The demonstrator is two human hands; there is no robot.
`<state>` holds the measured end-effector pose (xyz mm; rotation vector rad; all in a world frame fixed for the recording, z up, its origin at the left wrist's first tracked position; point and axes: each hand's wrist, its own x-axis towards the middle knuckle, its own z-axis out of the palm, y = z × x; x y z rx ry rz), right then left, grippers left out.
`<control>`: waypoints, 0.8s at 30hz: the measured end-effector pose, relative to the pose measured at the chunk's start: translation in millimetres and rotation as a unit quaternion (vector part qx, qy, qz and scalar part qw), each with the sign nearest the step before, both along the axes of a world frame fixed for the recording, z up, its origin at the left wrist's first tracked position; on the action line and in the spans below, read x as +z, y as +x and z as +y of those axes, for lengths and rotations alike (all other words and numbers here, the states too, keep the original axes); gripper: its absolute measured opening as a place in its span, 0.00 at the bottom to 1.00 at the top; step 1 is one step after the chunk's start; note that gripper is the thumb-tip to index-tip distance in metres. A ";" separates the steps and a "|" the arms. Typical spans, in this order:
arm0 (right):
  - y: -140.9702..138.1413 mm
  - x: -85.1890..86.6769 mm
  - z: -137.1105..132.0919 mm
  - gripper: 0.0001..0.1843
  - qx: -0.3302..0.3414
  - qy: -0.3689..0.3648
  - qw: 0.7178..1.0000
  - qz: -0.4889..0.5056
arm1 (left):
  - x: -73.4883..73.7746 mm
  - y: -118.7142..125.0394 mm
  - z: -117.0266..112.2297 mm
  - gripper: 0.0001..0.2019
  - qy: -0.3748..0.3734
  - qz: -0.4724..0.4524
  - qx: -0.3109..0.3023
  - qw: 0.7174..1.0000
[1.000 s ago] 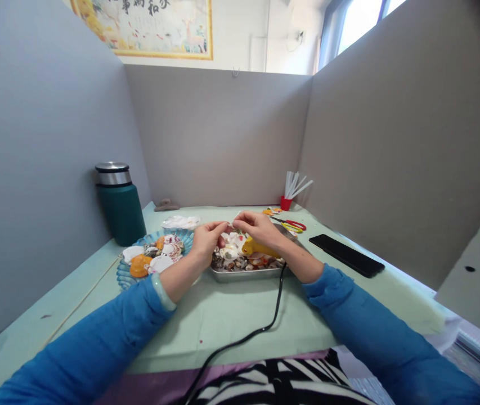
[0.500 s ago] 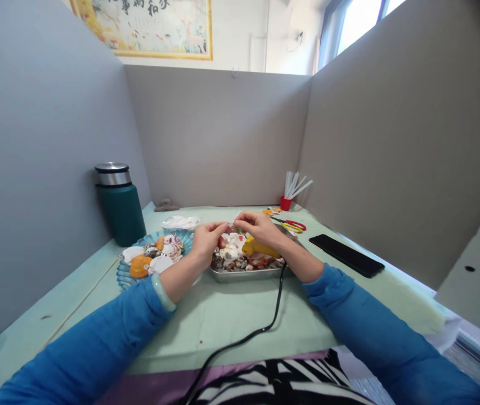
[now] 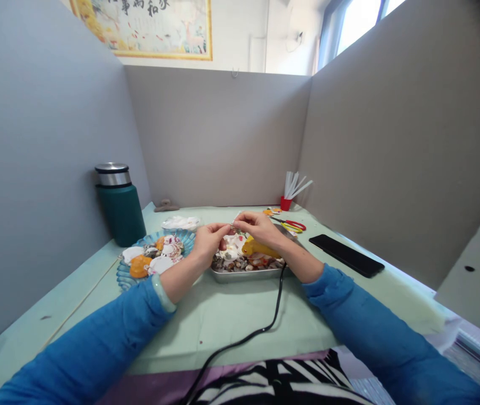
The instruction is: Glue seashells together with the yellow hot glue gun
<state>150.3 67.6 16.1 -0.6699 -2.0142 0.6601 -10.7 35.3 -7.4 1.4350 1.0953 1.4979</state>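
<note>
Nearest us, a black-and-white patterned fabric (image 3: 273, 388) borders a pale green table cover (image 3: 223, 315), across which a thin black cable (image 3: 280, 292) curves up to the front of a shallow silver metal tray (image 3: 248, 275). In this tray, directly below the hands, we find small mixed shells (image 3: 231, 264) and a yellow-bodied tool (image 3: 260, 248), partly hidden by the right forearm. The left hand (image 3: 209, 242) and right hand (image 3: 259, 226) nearly meet above the tray, each with thumb and forefinger pinched together; whatever may lie between the fingertips is too small for us to tell. To the left, a blue scalloped plate (image 3: 124, 275) bears white, orange and speckled shells (image 3: 140, 266); to the right lies a flat black phone (image 3: 346, 256). Farther back we note a dark green bottle (image 3: 121, 214), red-and-yellow-handled scissors (image 3: 292, 228) and a small red cup (image 3: 286, 203) of white sticks (image 3: 292, 185), before a grey partition (image 3: 218, 135).
</note>
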 end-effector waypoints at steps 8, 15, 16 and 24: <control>-0.6 3.3 -2.6 0.12 0.015 -0.019 0.999 0.021 | -3.8 -2.2 2.5 0.16 0.005 0.023 -0.015 1.000; -1.7 0.9 -1.4 0.13 0.024 -0.022 0.999 0.016 | -0.3 0.0 -1.1 0.15 -0.004 0.015 -0.018 1.000; -2.0 0.9 -1.5 0.13 0.027 -0.024 0.999 0.016 | 0.2 -0.1 -1.7 0.15 -0.004 0.013 -0.020 1.000; -2.4 2.2 -3.9 0.12 0.040 -0.052 0.997 0.035 | 3.0 -1.0 -3.4 0.15 -0.002 -0.009 -0.028 1.000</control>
